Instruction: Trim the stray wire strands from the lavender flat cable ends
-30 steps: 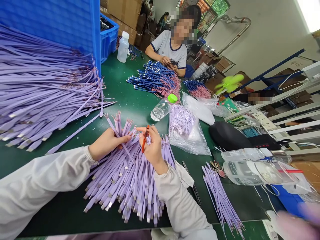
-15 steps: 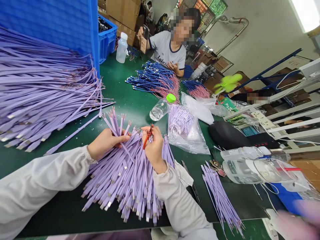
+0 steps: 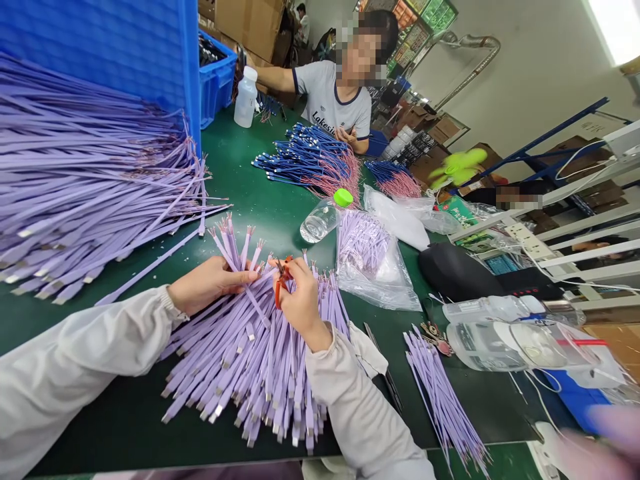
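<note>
My left hand (image 3: 213, 283) is closed around a few flat purple cables (image 3: 231, 250), whose stripped copper ends stick up above my fingers. In my right hand (image 3: 303, 297) is a pair of small orange-handled cutters (image 3: 280, 287), the jaws pointing up and left toward the cable ends by my left fingertips. Whether the jaws touch a wire I cannot tell. Under both hands lies a fanned pile of purple USB cables (image 3: 250, 373), metal plugs toward me and bare wire ends away from me.
A larger heap of purple cables (image 3: 90, 180) lies left, against a blue bin (image 3: 145, 47). Ahead are a green-capped bottle (image 3: 320, 220), a bag of cables (image 3: 367, 247) and blue cables (image 3: 305, 157). A co-worker (image 3: 333, 90) sits opposite. A small bundle (image 3: 443, 400) lies right.
My right hand has moved slightly left with the cutters, which now tip toward my left hand. My left hand keeps its cables. The co-worker's raised arm has moved left, behind the white bottle.
</note>
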`<control>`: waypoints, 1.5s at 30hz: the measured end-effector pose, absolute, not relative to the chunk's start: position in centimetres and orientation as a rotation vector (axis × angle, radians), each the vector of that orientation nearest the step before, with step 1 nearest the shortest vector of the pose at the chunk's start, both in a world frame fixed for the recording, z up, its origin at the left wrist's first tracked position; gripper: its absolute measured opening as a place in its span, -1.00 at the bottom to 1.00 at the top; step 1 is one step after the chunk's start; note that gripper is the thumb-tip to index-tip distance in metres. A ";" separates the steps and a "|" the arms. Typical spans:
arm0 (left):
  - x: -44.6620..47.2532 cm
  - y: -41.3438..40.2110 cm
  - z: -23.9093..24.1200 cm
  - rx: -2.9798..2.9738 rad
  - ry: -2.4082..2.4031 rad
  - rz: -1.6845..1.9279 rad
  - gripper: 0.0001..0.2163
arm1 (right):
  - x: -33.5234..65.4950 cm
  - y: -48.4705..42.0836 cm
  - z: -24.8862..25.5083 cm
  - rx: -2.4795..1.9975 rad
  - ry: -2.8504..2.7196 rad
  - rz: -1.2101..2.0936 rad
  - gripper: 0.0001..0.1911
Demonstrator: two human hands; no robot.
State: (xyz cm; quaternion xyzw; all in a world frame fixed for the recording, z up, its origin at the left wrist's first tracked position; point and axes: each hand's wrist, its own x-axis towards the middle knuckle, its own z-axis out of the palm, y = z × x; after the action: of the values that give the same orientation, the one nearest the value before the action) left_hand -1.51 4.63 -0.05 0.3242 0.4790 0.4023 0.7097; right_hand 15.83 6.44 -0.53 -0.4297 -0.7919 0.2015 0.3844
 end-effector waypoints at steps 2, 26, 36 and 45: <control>-1.5 4.6 0.0 0.699 1.078 0.881 -0.70 | 15.9 6.5 -0.6 -1.123 -2.004 0.512 -0.73; -1.1 4.7 -0.2 0.762 1.139 0.991 -0.72 | 15.6 6.2 0.0 -1.040 -2.049 0.613 -0.71; -1.0 4.7 -0.1 0.660 1.240 1.072 -0.63 | 15.0 4.7 2.6 -1.092 -1.493 2.122 -0.66; -1.0 4.8 -0.6 0.636 1.228 1.096 -0.71 | 14.3 4.4 1.1 -1.096 -1.154 2.253 -0.64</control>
State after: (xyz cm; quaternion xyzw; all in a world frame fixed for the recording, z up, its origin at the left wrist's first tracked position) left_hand -1.04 4.84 -0.56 0.2785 0.5372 0.4796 0.6355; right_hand 14.29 4.44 1.10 -0.3900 -0.4107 0.8018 0.1906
